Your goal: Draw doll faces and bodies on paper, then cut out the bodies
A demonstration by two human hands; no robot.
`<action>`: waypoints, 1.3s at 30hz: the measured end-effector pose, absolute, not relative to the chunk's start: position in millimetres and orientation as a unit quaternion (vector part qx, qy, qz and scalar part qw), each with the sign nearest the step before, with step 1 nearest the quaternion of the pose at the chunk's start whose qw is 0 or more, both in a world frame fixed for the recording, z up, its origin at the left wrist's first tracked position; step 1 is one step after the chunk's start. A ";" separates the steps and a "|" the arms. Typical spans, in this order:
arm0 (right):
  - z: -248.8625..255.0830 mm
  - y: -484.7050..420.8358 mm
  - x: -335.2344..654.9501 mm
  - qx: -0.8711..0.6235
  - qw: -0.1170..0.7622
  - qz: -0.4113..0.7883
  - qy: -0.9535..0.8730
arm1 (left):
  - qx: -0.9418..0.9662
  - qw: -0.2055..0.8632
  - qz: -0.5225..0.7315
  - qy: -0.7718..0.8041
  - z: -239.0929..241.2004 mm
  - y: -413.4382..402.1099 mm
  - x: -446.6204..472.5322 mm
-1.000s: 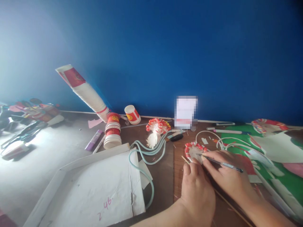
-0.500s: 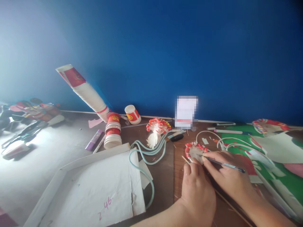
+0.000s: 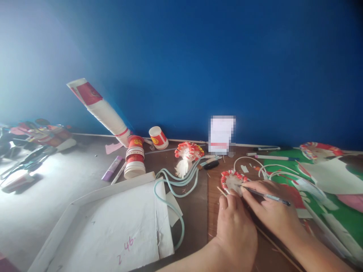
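Tabletop (image 3: 195,211): brown, set against a blue wall (image 3: 198,56). White cardboard lid (image 3: 113,223) lies at your near left, with a teal cord (image 3: 193,174) looping past its right edge. Green sheet (image 3: 340,215) covers the far right. Sleeve of paper cups (image 3: 104,111) leans on the wall above a short upright cup stack (image 3: 135,158). Your left hand (image 3: 236,226) lies palm down, fingers (image 3: 231,198) straight and unclenched, tips touching the near edge of the fringed paper disc (image 3: 231,179). Disc lies flat on the tabletop, between cord and green sheet. Your right hand (image 3: 272,209) grips a pen (image 3: 266,195), fingers closed around the barrel. Pen tip rests on the disc's right side.
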State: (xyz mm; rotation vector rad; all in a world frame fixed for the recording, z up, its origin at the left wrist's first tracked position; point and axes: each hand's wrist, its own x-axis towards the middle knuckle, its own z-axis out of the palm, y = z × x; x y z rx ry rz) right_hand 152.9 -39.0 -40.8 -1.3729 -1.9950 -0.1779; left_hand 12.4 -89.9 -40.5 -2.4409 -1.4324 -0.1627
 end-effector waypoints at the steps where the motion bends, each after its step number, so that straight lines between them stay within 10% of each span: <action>1: -40.9 -38.9 152.7 -0.531 0.347 -0.069 -0.770 | -0.852 0.150 -0.056 -0.498 -40.5 -89.6 12.4; 39: -40.5 -38.5 154.9 -0.533 0.352 -0.066 -0.767 | -0.854 0.135 -0.064 -0.499 -41.1 -90.0 13.4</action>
